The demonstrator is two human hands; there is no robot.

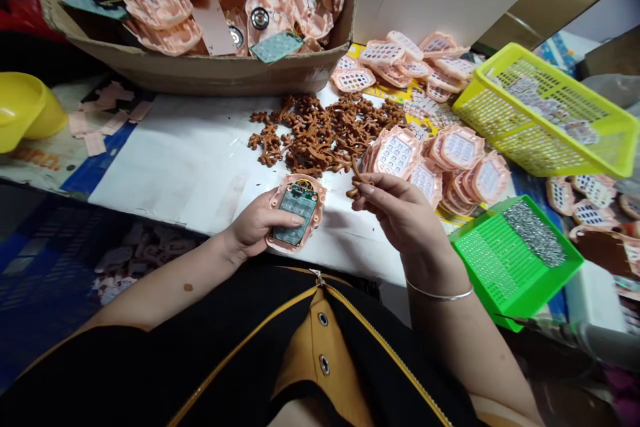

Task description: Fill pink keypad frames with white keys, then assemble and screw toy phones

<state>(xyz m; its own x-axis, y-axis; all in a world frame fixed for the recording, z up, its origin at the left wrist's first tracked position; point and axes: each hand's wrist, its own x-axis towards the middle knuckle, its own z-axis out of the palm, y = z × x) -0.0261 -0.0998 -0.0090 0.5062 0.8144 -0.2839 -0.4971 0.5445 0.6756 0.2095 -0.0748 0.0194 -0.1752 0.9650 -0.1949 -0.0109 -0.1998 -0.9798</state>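
Observation:
My left hand [257, 221] is wrapped round a pink plastic shell with a green circuit board [296, 213], its thumb lying across the board. The shell is held over the front part of the white work surface, its inside facing up. To the right, my right hand [400, 203] pinches a small brown plastic piece [354, 191] between thumb and fingers, apart from the shell. A pile of similar brown pieces [320, 133] lies just beyond both hands. Stacked pink shells with keypads [397, 152] stand to the right of that pile.
A cardboard box [210, 73] of pink shells and boards stands at the back left. On the right are a yellow basket [545, 140] with small printed parts and a green basket [493, 267] with metal screws. Pink perforated frames [385, 53] are heaped behind. A yellow bowl [30, 110] sits far left.

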